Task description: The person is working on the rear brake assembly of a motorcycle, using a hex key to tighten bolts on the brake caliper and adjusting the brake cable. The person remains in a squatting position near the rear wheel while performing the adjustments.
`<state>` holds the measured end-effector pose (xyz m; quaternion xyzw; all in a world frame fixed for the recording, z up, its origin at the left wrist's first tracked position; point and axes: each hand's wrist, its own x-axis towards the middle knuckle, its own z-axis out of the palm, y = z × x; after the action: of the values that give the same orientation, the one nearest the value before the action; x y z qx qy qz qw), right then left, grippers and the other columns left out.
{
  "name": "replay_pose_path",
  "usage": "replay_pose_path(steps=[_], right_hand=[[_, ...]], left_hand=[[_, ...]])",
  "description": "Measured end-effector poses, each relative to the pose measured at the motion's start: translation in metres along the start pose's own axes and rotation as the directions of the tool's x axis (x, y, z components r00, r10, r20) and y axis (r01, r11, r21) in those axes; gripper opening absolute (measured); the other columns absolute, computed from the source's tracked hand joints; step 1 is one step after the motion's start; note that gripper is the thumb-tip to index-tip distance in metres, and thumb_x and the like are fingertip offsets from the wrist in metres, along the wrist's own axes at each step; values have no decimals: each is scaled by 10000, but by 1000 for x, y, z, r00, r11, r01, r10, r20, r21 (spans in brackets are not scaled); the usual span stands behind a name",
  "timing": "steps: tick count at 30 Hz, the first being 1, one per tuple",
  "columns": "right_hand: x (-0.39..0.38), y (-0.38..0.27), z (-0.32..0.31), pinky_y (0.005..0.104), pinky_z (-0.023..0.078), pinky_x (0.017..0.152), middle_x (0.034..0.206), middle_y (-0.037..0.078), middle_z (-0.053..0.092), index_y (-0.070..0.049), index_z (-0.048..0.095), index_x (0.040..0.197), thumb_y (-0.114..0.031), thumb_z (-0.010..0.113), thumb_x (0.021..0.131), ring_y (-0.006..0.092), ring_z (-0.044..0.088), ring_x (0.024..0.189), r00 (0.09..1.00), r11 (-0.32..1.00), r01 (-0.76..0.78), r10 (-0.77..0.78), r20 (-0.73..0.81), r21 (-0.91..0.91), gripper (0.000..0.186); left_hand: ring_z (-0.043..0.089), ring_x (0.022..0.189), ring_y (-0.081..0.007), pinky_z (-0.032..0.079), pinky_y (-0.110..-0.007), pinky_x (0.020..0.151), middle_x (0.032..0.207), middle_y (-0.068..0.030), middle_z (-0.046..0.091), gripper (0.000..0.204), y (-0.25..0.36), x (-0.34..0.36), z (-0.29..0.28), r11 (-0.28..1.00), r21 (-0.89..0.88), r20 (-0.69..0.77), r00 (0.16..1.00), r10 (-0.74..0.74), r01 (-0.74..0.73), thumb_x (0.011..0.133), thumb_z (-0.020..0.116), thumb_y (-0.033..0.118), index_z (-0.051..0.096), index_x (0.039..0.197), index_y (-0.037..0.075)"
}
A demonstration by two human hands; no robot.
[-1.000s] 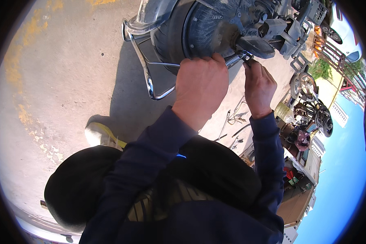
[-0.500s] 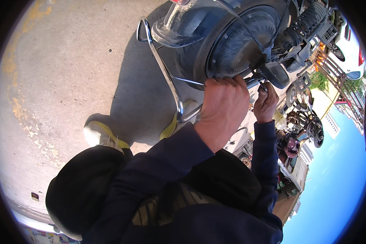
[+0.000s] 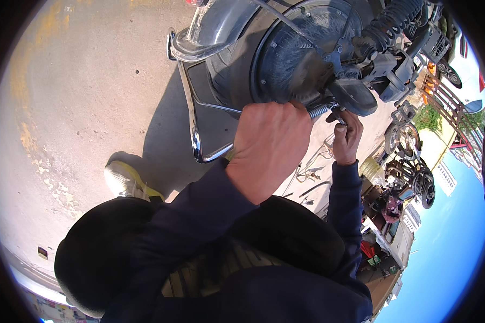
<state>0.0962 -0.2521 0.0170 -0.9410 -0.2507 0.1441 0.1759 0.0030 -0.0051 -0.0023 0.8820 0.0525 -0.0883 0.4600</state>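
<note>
Currently, left hand (image 3: pixel 271 148): curled into a fist, apparently about one end of the spring; what lies inside the palm is hidden.
Right hand (image 3: pixel 348 137): thumb and fingers pinch a small dark piece (image 3: pixel 337 116) just beside the spring's far end; its exact shape cannot be made out.
Spring (image 3: pixel 319 111): a short metal coil showing between the two hands, below the wheel in view and near the black footrest (image 3: pixel 354 98).
Stand (image 3: pixel 194 141): a bent chrome frame left of the fist, its bars reaching toward that hand; whether the fist touches them is unclear.
Wheel (image 3: pixel 296 54): dark and dusty, above the hands, with the mudguard (image 3: pixel 221 27) at its left.
Step in hand: judging by the grips, fitting or freeing the spring's end near the footrest; which of the two cannot be told.
Next move: would call for firm tension from the left hand and a precise pinch from the right, since the coil could slip and snap back.
Ground: loose parts (image 3: pixel 309 176) lie beyond the right forearm.
</note>
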Motion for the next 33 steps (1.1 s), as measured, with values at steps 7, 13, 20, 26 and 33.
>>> replay_pose_path(steps=[7,13,20,26,33], right_hand=[[-22,-4,13,358,377,548,644,109,539,25,601,840,-696,446,973,233,537,561,990,994,-94,86,-114,-63,749],[-29,9,26,335,419,588,684,94,611,71,668,918,-665,416,1005,191,581,626,946,991,-88,50,-321,-104,783],[-49,32,30,319,514,722,888,97,706,90,683,1063,-650,404,1030,135,641,798,940,987,-142,159,-301,77,792],[-74,34,50,299,466,677,867,66,619,24,577,1081,-605,340,1070,117,580,776,855,976,-206,214,-472,70,672],[-23,-57,70,271,381,566,689,1,500,-6,561,833,-585,350,1074,85,480,633,810,833,-354,500,-305,426,662]], left_hand=[[665,500,-200,457,-328,469,551,-58,620,257,-1,-3,0,999,-10,13,999,-43,43,867,699,293,637,749,74],[639,528,-154,412,-292,497,577,-13,608,110,1,-1,1,997,-22,-59,995,-78,77,759,684,185,615,704,119],[611,532,-137,398,-300,510,567,0,572,131,1,4,-2,996,-36,-16,997,-82,81,753,682,199,590,684,135],[617,539,-142,403,-298,513,568,-10,577,147,2,4,-3,994,-56,28,995,-95,97,757,685,216,592,682,131],[644,552,-150,424,-297,508,576,-9,598,180,0,3,-1,997,-46,-58,996,-72,69,772,695,260,619,695,116]])
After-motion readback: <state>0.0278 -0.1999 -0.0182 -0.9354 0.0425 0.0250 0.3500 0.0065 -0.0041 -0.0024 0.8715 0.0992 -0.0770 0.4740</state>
